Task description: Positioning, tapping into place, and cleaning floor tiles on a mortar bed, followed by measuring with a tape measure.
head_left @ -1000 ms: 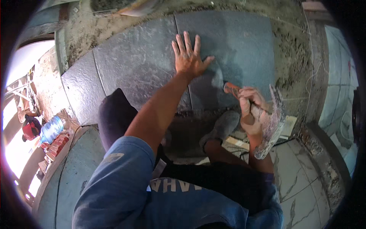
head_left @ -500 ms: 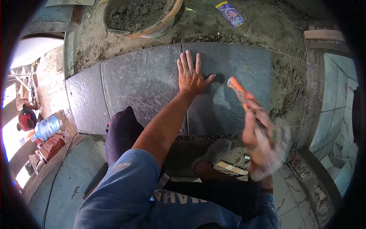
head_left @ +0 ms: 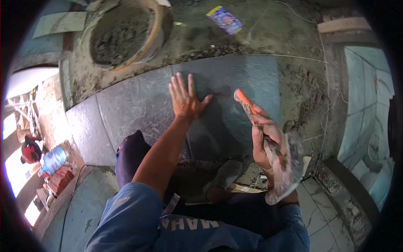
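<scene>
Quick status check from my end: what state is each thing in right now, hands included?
Left hand: open, flat, fingers spread on the tile.
Right hand: closed around the mallet handle, raised above the tile.
Orange-handled rubber mallet: held, blurred, handle end pointing at the tile.
Large grey floor tile: lying flat, mortar bed beside it.
Round tub of grey mortar: upright, partly full.
Blue plastic water bottle: lying on its side.

The tile (head_left: 138, 111) under the left hand's fingers (head_left: 181, 86) is dark grey, kinda mottled. The trowel handle (head_left: 243, 101) sticking up past the right hand's fingers (head_left: 262, 124) is bright orange. Beyond the left fingers there's a tan-rimmed tub (head_left: 126, 35) of grey mortar, and off to its right a purple-and-yellow wrapper (head_left: 224, 19).
</scene>
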`<state>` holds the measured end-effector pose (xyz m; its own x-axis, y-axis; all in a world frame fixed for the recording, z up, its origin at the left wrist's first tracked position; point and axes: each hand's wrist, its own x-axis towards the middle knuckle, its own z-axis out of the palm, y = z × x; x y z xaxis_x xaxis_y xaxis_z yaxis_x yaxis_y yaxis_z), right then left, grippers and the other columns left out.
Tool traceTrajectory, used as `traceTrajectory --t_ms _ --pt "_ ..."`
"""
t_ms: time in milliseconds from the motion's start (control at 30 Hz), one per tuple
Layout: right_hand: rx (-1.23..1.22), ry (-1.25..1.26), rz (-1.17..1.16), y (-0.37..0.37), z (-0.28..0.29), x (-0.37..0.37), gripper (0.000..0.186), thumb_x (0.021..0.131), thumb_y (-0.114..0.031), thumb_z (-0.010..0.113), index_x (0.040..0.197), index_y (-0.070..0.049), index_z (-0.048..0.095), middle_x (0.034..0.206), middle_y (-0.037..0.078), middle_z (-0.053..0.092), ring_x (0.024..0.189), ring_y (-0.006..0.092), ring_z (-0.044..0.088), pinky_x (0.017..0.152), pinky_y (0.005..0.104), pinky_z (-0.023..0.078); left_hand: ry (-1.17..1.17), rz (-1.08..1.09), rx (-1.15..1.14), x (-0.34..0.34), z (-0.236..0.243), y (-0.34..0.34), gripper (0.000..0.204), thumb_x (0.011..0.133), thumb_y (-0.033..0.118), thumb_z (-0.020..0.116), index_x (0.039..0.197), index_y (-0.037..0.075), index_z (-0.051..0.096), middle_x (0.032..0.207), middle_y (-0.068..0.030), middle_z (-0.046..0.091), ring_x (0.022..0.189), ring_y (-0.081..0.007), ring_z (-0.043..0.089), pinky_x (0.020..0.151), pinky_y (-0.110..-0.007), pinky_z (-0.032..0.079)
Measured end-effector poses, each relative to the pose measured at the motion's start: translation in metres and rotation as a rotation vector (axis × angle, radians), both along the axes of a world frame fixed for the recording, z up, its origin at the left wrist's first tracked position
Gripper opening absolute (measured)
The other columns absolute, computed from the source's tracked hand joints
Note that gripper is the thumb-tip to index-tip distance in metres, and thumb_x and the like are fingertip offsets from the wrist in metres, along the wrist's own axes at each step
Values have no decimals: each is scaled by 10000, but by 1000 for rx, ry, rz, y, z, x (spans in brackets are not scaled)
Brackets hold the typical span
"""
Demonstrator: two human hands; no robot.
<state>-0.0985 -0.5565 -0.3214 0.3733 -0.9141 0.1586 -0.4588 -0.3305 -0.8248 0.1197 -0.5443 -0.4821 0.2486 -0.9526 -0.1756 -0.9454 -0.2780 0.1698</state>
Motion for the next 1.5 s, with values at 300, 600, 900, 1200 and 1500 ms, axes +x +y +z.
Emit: traceTrajectory --t_ms 300,600,900,1200,1500 --pt "-85 -93 -61 -40 -15 -25 136 937 27 559 1062 5 607 1146 114 641 1134 208 611 983 318 483 -47 -1 44 -7 1 -5 997 825 634 601 1518 36 205 1567 -273 115 1462 -435 72 1188 -525 80" --pt "-65 -342 -120 -35 -53 -40 286 898 16 628 1178 7 573 1180 137 626 1215 234 569 1007 319 472 -100 -4 19 -4 -6 1 977 834 605 617 1499 -1 235 1554 -297 137 1457 -449 83 1181 -535 105" --pt "-54 -175 -18 -18 -70 -49 375 858 -91 674 1216 -21 586 1259 89 600 1238 227 552 1020 377 474 -143 -17 49 -5 -8 -3 1006 835 637 596 1507 -5 212 1556 -301 125 1456 -453 82 1181 -542 99" --pt "12 -199 -346 32 4 -99 305 925 -5 614 1225 15 564 1201 119 632 1216 217 561 962 332 498 -227 -152 -56 18 -41 7 1033 856 709 489 1493 -48 194 1509 -387 125 1415 -545 85 1144 -614 89" --pt "-30 -76 -469 86 11 -95 294 973 -262 600 843 -5 655 789 51 673 820 152 632 785 278 481 -256 -285 -116 20 -42 4 1070 847 736 471 1476 -83 193 1469 -441 141 1381 -606 92 1116 -660 92"
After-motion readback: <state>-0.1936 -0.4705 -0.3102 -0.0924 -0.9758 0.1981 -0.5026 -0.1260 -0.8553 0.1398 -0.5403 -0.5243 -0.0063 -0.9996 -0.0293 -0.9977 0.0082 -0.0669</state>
